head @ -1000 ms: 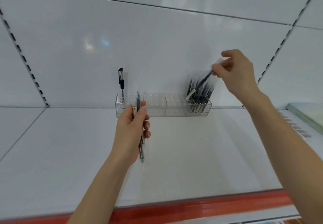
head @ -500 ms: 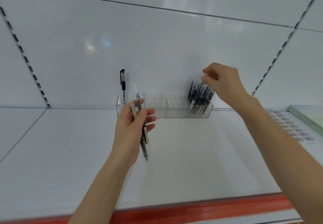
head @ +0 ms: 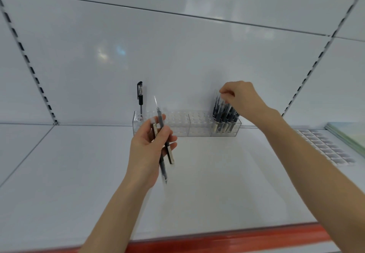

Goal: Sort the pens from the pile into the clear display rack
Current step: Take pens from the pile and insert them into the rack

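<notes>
Well, in the head view the job looks partway through. The clear display rack [head: 185, 128] stands at the back of the white shelf [head: 227, 183], against the rear panel. Its right end holds a tight cluster of pens [head: 224, 114], a single capped pen [head: 140, 96] stands upright in the far-left corner, and the holes between look unfilled.

The right hand [head: 242, 99] has its fingertips curled in a pinch on the top of one pen in that cluster, probably seating it. The left hand [head: 150, 150], just in front of the rack's left half, wraps thumb and fingers round a few loose pens [head: 165, 155], two or three; they are hard to count. No pile shows, so I cannot tell what remains beyond these.

Both arms seem to have ample room. The shelf runs forward to the red front lip [head: 227, 237], and a label strip [head: 325, 150] lies well off to the right.
</notes>
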